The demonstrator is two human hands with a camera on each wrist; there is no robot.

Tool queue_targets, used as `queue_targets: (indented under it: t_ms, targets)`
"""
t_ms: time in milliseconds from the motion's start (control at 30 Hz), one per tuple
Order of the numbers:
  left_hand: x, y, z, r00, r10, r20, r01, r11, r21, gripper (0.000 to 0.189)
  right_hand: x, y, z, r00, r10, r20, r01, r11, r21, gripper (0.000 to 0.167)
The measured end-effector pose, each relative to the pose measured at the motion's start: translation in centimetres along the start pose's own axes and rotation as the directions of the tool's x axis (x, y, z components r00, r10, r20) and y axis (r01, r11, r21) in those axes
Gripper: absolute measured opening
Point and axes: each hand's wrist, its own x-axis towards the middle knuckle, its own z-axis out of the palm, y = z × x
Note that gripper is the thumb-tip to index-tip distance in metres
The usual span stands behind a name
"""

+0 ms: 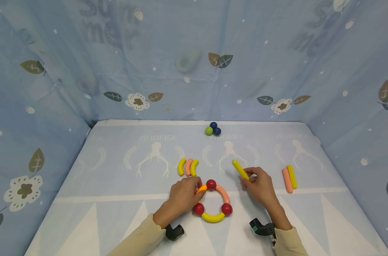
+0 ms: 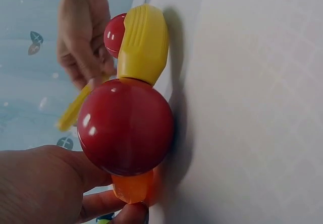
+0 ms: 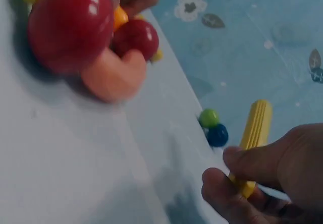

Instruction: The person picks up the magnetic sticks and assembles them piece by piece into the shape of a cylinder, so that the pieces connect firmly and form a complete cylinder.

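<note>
A ring of curved rods and red balls lies on the table in front of me. My left hand (image 1: 185,195) grips its orange curved rod (image 1: 201,188) on the left side. Red balls (image 1: 211,184) join that rod to a salmon curved rod (image 1: 223,194) and a yellow curved rod (image 1: 213,217). To the right of the ring, my right hand (image 1: 260,185) pinches a straight yellow rod (image 1: 240,169) near one end, the other end pointing up and left. In the right wrist view the ridged yellow rod (image 3: 256,125) shows between thumb and fingers.
Behind my left hand lie two yellow curved rods (image 1: 181,166) and a salmon one (image 1: 188,167). A straight salmon rod (image 1: 287,180) and a straight yellow one (image 1: 291,176) lie at the right. One green ball (image 1: 209,130) and blue balls (image 1: 217,131) sit near the back edge.
</note>
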Motion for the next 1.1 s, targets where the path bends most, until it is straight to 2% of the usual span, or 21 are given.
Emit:
queue_targets:
  t_ms: [67, 133, 167, 267, 333, 400, 533, 700, 833, 900, 967, 1033, 1100]
  targets:
    - [0.1, 0.0, 0.0, 1.000, 0.001, 0.007, -0.001, 1.000, -0.001, 0.020, 0.1, -0.8, 1.2, 0.997, -0.073, 0.006, 0.072, 0.994, 0.079, 0.031]
    - [0.3, 0.0, 0.0, 1.000, 0.000, 0.016, 0.000, 1.000, -0.001, 0.020, 0.1, -1.4, 2.3, 0.985, -0.171, 0.009, 0.168, 0.975, 0.143, 0.032]
    - [0.4, 0.1, 0.0, 1.000, 0.000, 0.022, 0.000, 1.000, 0.001, 0.020, 0.1, -1.7, 2.9, 0.975, -0.224, 0.008, 0.219, 0.961, 0.166, 0.032]
    - [0.6, 0.1, 0.0, 0.999, 0.003, 0.033, -0.003, 1.000, 0.003, 0.021, 0.2, -2.2, 4.3, 0.925, -0.379, -0.021, 0.375, 0.905, 0.199, 0.035]
    - [0.8, 0.2, 0.0, 0.999, 0.002, 0.039, -0.002, 1.000, 0.008, 0.021, 0.3, -2.3, 4.9, 0.897, -0.440, -0.046, 0.440, 0.877, 0.195, 0.036]
    - [0.9, 0.2, 0.0, 0.999, 0.002, 0.042, -0.002, 1.000, 0.010, 0.021, 0.4, -2.3, 5.3, 0.884, -0.464, -0.053, 0.464, 0.862, 0.202, 0.036]
    - [1.2, 0.3, 0.0, 0.999, 0.003, 0.042, -0.003, 1.000, 0.015, 0.021, 0.6, -2.1, 5.6, 0.885, -0.465, -0.040, 0.462, 0.863, 0.206, 0.034]
    - [1.4, 0.4, 0.1, 0.999, 0.017, 0.042, -0.017, 1.000, 0.015, 0.020, 0.6, -1.8, 5.7, 0.873, -0.486, -0.028, 0.481, 0.852, 0.204, 0.032]
    - [2.0, 0.5, -0.8, 0.995, 0.052, 0.086, -0.055, 0.998, 0.033, 0.021, 0.6, -1.5, 6.0, 0.858, -0.513, -0.031, 0.506, 0.832, 0.226, 0.032]
    - [2.8, 0.8, -2.2, 0.991, 0.061, 0.122, -0.068, 0.996, 0.052, 0.023, 0.6, -1.3, 6.3, 0.846, -0.533, -0.027, 0.523, 0.819, 0.234, 0.032]
    - [4.5, 1.2, -4.0, 0.987, 0.054, 0.151, -0.065, 0.995, 0.069, 0.026, 0.5, -1.2, 6.6, 0.836, -0.548, -0.015, 0.535, 0.810, 0.241, 0.029]
    - [6.9, 1.4, -5.7, 0.989, 0.029, 0.145, -0.040, 0.996, 0.076, 0.029, 0.4, -1.1, 7.0, 0.827, -0.562, 0.001, 0.545, 0.802, 0.245, 0.027]
    - [10.0, 1.2, -6.6, 0.996, -0.001, 0.093, -0.008, 0.996, 0.091, 0.029, 0.4, -1.2, 7.4, 0.822, -0.570, 0.012, 0.550, 0.798, 0.245, 0.025]
